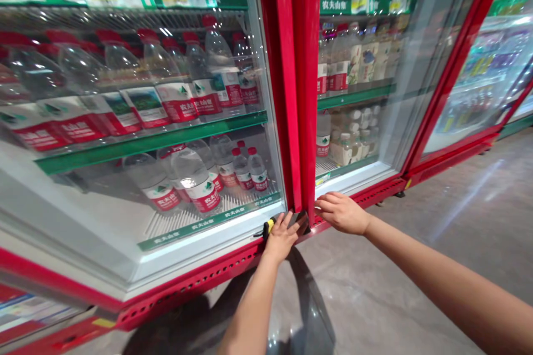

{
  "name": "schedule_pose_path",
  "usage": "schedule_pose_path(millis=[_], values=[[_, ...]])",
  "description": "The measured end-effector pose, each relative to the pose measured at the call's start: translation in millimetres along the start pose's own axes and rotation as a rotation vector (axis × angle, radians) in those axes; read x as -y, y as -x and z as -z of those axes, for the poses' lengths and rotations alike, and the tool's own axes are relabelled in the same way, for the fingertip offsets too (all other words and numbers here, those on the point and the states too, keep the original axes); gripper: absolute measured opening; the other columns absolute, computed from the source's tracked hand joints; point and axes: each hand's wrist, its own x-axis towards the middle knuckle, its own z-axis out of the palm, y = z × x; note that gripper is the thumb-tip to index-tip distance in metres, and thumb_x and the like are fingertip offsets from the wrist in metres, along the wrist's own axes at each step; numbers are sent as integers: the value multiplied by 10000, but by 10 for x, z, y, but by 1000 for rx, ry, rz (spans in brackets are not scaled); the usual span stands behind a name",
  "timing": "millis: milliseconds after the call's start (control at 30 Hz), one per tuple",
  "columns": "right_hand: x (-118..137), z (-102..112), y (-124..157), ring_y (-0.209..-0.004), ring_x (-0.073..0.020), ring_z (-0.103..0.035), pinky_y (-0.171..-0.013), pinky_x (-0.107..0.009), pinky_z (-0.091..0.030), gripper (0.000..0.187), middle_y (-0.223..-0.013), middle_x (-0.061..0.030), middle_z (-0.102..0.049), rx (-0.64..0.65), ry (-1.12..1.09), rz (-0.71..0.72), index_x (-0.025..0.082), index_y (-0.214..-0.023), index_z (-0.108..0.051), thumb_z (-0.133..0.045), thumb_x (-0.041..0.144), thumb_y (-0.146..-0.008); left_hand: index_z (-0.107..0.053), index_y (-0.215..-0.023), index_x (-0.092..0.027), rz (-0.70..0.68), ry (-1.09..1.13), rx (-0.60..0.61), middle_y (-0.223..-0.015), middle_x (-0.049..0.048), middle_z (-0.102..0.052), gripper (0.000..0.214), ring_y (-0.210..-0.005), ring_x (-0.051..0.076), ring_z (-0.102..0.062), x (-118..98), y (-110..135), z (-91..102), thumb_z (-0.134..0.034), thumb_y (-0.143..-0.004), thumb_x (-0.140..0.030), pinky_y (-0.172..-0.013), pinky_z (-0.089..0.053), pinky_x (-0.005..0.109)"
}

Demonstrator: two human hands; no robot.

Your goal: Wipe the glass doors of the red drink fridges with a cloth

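My left hand (283,237) is low at the foot of the red door frame (306,94), its fingers spread over a dark, shiny piece (305,223). Beside it, at the left of my fingers, is a small black and yellow object (268,227) whose kind I cannot make out. To the right, my right hand (343,214) reaches toward the same frame with fingers extended and slightly bent. Its fingertips are at the frame's lower edge; whether they touch is unclear. I see nothing held in it.
Behind the left glass, water bottles (179,100) with red caps stand on a green-edged shelf (166,141). Larger jugs (200,191) stand below. More bottles (361,141) are behind the right glass. Grey floor (416,249) runs along the red base; another fridge (470,77) stands farther right.
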Motion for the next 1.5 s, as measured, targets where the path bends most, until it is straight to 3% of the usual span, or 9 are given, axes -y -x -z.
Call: schedule_pose_path(millis=[167,367,533,700,933,1000,1100,1333,1500], values=[[-15,132,-254,-926,-185,-566,-886,-342,-418,236,-1045,-60,-718,-150,9,-23,209,-1055,-725,-501,176,-990,-470,-1450,-485,102,-96,-108,-1595,-73,-413,629,-1521,283,-296,77,-224,378,-538,-924,-145,-1229,-302,525],[-129,252,-518,-956,-211,-586,-880,-367,-446,363,-1063,-81,-713,-406,-60,-285,244,-1250,-680,-471,168,-963,-286,-1546,-456,346,-213,-371,-1694,6,-150,834,-1560,341,-121,10,-691,964,-543,-877,-28,-1203,-275,641],[-197,351,-804,-933,-211,-622,-846,-384,-493,351,-1019,-68,-696,-704,-200,-482,269,-1190,-697,-506,136,-928,-195,-1574,-439,348,-260,-471,-1703,52,-63,911,-1553,367,-108,39,-955,1305,-573,-864,-10,-1166,-320,664],[-210,529,-1142,-947,-217,-621,-832,-396,-498,363,-1005,-55,-673,-951,-287,-595,289,-1159,-704,-537,93,-904,-168,-1596,-391,347,-267,-574,-1707,94,-45,908,-1555,371,-110,148,-1273,1798,-597,-875,-47,-1174,-330,638],[-176,801,-1492,-1017,-225,-606,-882,-425,-473,339,-1089,-54,-655,-1054,-349,-686,304,-1164,-690,-550,111,-924,-194,-1608,-326,294,-342,-773,-1676,117,-152,868,-1523,358,-232,257,-1660,2358,-613,-881,-107,-1183,-400,513],[-254,969,-1624,-1025,-227,-604,-891,-429,-463,337,-1106,-53,-656,-1061,-351,-696,303,-1170,-688,-554,117,-923,-242,-1601,-306,278,-398,-810,-1623,136,-226,832,-1485,350,-292,305,-1817,2597,-627,-883,-137,-1181,-409,490],[-527,1336,-1912,-1005,-221,-607,-889,-423,-455,324,-1088,-46,-669,-1083,-359,-713,299,-1155,-695,-555,120,-924,-326,-1578,-273,322,-496,-853,-1530,164,-326,769,-1426,341,-345,391,-2127,3116,-642,-886,-162,-1181,-396,494],[-1458,2454,-2845,-1060,-230,-617,-928,-428,-470,329,-1124,-58,-672,-1090,-391,-675,290,-1171,-702,-523,141,-938,-406,-1537,-328,383,-552,-901,-1456,139,-434,664,-1348,299,-408,624,-2813,4483,-631,-921,-224,-1157,-392,508],[-1899,3158,-3441,-1142,-224,-598,-976,-420,-493,394,-1206,-84,-616,-1071,-425,-571,295,-1260,-665,-501,127,-944,-423,-1526,-326,413,-578,-918,-1451,146,-437,653,-1319,301,-436,819,-3183,5339,-634,-920,-207,-1110,-444,517]])
